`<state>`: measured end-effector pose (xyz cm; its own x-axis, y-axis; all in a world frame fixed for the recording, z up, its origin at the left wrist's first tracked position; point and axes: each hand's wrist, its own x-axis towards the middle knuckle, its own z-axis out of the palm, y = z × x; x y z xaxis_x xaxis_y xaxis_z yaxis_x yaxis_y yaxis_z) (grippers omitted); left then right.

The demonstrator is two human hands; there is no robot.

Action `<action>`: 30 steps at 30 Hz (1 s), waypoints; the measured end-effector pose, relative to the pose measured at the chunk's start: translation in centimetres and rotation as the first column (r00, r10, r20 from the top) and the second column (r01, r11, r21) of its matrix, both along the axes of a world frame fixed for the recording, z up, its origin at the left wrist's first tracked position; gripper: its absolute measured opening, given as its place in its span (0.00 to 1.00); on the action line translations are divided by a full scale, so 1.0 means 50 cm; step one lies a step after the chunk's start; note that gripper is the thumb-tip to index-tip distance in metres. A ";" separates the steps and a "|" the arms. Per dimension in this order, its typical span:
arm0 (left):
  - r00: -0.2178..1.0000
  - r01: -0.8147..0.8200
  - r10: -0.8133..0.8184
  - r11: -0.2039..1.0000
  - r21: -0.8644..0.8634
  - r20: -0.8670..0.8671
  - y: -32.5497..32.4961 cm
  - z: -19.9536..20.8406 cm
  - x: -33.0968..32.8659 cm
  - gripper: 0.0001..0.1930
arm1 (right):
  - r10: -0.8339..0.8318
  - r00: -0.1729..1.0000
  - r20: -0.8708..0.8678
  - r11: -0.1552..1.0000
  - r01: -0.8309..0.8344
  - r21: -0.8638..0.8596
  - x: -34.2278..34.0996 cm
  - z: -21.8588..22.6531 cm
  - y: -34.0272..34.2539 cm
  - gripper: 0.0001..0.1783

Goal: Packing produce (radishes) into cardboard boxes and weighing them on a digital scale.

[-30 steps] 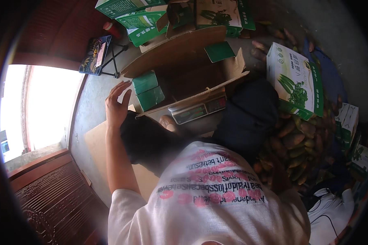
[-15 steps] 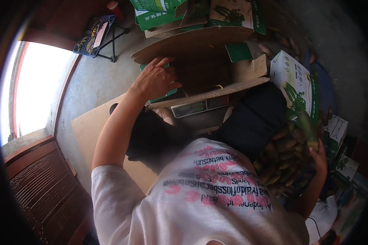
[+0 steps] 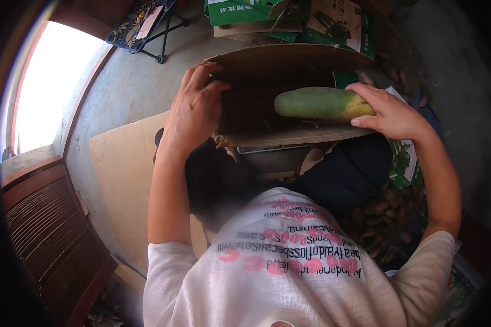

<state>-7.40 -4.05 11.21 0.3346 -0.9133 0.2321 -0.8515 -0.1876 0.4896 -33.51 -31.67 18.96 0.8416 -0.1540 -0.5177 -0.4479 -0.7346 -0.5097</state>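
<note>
Over the opening of a brown cardboard box [image 3: 289, 54], a large green vegetable [image 3: 311, 103] lies roughly level, its rounded end pointing left and its yellowish end to the right. The right hand [image 3: 390, 111] has its fingers closed around that yellowish end, the thumb on the near side and the other fingers across the far side. Whether the vegetable touches the box anywhere is hard to tell. At the left end of the box is the left hand [image 3: 196, 106], its fingers bent and partly spread, with a gap between thumb and forefinger; they are right at the box's edge, but I cannot tell whether they grip it. The box stands open in front of the person's knees, which are in dark trousers [image 3: 349, 163], and its inside is in deep shadow. Beyond it are green and white cartons [image 3: 332, 24], and to their left a folding stool [image 3: 136, 27] with a patterned seat. Another green and white carton [image 3: 402, 163] shows partly below the right wrist, next to a dim pile of vegetables [image 3: 379, 212] beside the right leg. A flat cardboard sheet [image 3: 125, 163] lies on the grey floor [image 3: 104, 117] to the left.
</note>
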 end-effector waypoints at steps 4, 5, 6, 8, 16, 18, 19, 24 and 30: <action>0.981 -0.155 0.158 0.987 0.031 -0.109 0.001 -0.007 0.014 0.17 | 0.136 0.936 -0.324 0.991 -0.125 0.054 0.195 -0.204 0.028 0.36; 0.980 -0.158 0.161 0.987 0.031 -0.114 0.000 -0.014 0.016 0.17 | 0.114 0.916 -0.384 0.993 -0.097 0.064 0.223 -0.257 0.036 0.37; 0.973 -0.195 0.189 0.980 -0.035 -0.134 -0.003 -0.024 0.018 0.19 | 0.127 0.900 -0.418 0.989 -0.085 0.118 0.242 -0.327 0.030 0.41; 0.960 -0.250 0.235 0.965 -0.086 -0.153 0.002 -0.033 0.025 0.20 | 0.164 0.878 -0.450 0.979 -0.087 0.187 0.261 -0.465 0.042 0.45; 0.978 -0.153 0.155 0.988 0.025 -0.141 -0.009 -0.031 0.030 0.33 | 0.206 0.717 -0.666 0.931 0.066 0.359 0.300 -0.561 0.057 0.50; 0.980 -0.135 0.139 0.990 0.036 -0.143 -0.013 -0.031 0.029 0.33 | 0.257 0.729 -0.634 0.933 -0.016 0.360 0.295 -0.572 0.054 0.49; 0.980 -0.135 0.139 0.990 0.034 -0.143 -0.015 -0.031 0.029 0.33 | 0.280 0.736 -0.616 0.932 -0.056 0.357 0.289 -0.579 0.053 0.49; 0.983 -0.118 0.122 0.992 0.035 -0.139 -0.019 -0.023 0.024 0.34 | 0.389 0.757 -0.525 0.915 -0.251 0.315 0.270 -0.616 0.052 0.47; 0.989 -0.113 0.110 0.993 -0.020 -0.103 -0.016 -0.037 0.011 0.32 | 0.454 0.802 -0.389 0.888 -0.374 0.267 0.273 -0.517 0.065 0.43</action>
